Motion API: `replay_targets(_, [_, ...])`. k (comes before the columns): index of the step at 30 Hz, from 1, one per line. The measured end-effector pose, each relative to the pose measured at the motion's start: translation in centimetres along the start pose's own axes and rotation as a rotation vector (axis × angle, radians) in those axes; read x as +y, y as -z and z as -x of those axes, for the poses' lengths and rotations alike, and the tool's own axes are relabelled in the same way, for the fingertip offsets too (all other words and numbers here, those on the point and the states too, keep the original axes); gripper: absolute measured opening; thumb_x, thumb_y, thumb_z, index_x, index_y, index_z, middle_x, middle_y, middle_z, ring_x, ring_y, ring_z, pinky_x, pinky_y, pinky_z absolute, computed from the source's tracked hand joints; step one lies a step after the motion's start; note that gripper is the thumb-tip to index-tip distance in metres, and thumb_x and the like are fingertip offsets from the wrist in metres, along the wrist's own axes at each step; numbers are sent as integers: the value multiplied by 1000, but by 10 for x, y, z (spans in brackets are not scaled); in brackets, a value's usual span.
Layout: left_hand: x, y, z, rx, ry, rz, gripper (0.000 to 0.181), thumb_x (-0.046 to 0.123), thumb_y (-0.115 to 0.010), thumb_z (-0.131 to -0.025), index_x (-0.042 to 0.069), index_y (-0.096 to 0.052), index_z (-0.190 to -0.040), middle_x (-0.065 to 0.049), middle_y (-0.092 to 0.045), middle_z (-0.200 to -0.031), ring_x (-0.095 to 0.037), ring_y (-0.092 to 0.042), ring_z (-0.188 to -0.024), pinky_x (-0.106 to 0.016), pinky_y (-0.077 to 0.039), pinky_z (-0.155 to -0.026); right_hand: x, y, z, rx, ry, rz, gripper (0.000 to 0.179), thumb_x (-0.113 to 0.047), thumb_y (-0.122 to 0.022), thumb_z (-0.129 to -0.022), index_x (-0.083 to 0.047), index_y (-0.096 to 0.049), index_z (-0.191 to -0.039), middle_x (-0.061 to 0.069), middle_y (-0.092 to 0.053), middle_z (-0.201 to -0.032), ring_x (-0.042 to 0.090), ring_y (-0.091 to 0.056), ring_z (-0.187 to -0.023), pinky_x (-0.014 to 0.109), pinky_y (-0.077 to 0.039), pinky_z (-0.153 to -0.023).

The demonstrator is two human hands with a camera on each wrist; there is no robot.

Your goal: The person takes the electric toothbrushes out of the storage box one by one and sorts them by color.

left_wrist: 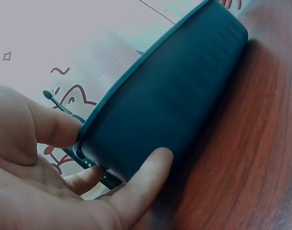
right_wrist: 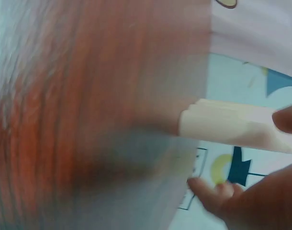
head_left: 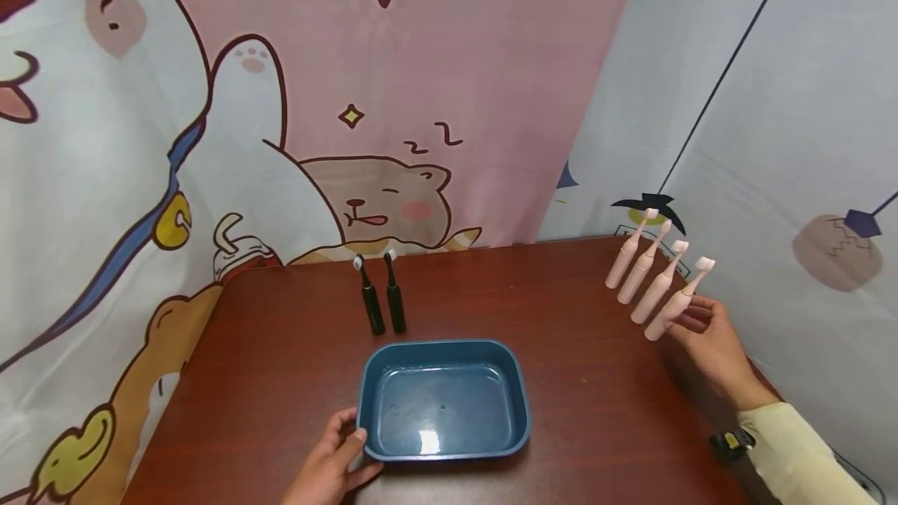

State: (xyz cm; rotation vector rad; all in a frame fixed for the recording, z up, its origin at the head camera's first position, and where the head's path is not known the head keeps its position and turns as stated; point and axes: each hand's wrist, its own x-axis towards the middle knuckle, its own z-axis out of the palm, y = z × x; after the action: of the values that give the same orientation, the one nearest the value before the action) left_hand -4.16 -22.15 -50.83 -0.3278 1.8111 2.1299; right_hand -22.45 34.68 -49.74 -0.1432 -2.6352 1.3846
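Observation:
A blue plastic basin (head_left: pixel 443 458) sits on the table in front of me. At its left front corner, my left hand (head_left: pixel 333 454) holds the wall, with a fingertip on the rim; the left wrist view shows fingers against the outside (left_wrist: pixel 184 86). My right hand (head_left: pixel 715 345) is at the nearest of several upright pink electric toothbrushes (head_left: pixel 669 314), thumb and fingers about its handle. In the right wrist view the thumb lies across this handle (right_wrist: pixel 222 127), while other fingers extend below it.
Two black electric toothbrushes (head_left: pixel 396 306) stand behind the basin. The other pink toothbrushes (head_left: pixel 637 275) form a slanting row towards the back right corner of the brown table (head_left: pixel 281 349). Cartoon-printed cloth (head_left: pixel 505 100) hangs along the back and sides.

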Motion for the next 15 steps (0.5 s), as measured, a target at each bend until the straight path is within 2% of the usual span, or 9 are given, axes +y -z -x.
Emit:
replay_targets(1, [0,1,0,1,2,-5,55,23,-41,-107,-3,-13,-148,-34,-23,-146,-33,-48,-125,-57,-53,-91,-3,1,3,14,-20,-9,80,-27,-63,-96,8,-13,-148,34,-31,-144,47,-43,-122,7,-44,-65])
replay_targets(2, [0,2,0,1,-4,-8,56,23,-42,-107,-3,-14,-147,-34,-23,-145,-34,-48,-124,-58,-53,-92,-6,1,5,41,-40,-17,78,-26,-62,-97,8,-14,-147,33,-32,-143,45,-43,-121,7,-42,-66])
replay_targets(4, [1,3,2,4,-21,-17,57,21,-44,-106,-4,-15,-147,-34,-25,-145,-33,-49,-124,-57,-53,-93,-14,2,10,98,-72,-53,68,-25,-61,-97,2,-21,-145,26,-37,-137,32,-47,-115,7,-41,-66])
replay_targets(6, [3,4,4,15,-39,-30,57,19,-46,-105,-5,-16,-146,-35,-25,-145,-33,-49,-123,-56,-52,-94,-23,4,16,170,-96,-90,55,-23,-61,-96,-9,-30,-139,12,-44,-126,16,-47,-105,8,-41,-67])
replay_targets(9, [11,5,8,70,-52,-90,55,20,-48,-104,-4,-21,-145,-34,-27,-147,-37,-48,-126,-55,-52,-96,-40,5,26,267,-91,-131,39,-19,-63,-95,-24,-39,-125,-9,-46,-109,0,-44,-92,7,-42,-70])
replay_targets(10, [15,6,10,94,-54,-130,54,20,-48,-104,-3,-23,-146,-33,-28,-148,-39,-46,-129,-54,-52,-97,-46,5,30,286,-80,-123,36,-19,-63,-95,-26,-41,-122,-14,-46,-106,-2,-44,-91,7,-42,-70])
replay_targets(12, [25,7,13,162,-51,-270,55,28,-50,-104,2,-28,-147,-30,-31,-151,-43,-43,-133,-54,-51,-99,-58,3,39,297,-36,-89,33,-19,-64,-95,-21,-46,-122,-16,-49,-105,-4,-47,-92,7,-41,-70])
replay_targets(15, [43,9,19,255,-90,-566,63,44,-48,-103,10,-29,-152,-23,-30,-157,-45,-36,-140,-59,-44,-104,-75,-2,52,261,85,-22,35,-22,-64,-96,-10,-51,-126,-8,-57,-112,-9,-50,-97,5,-40,-73])
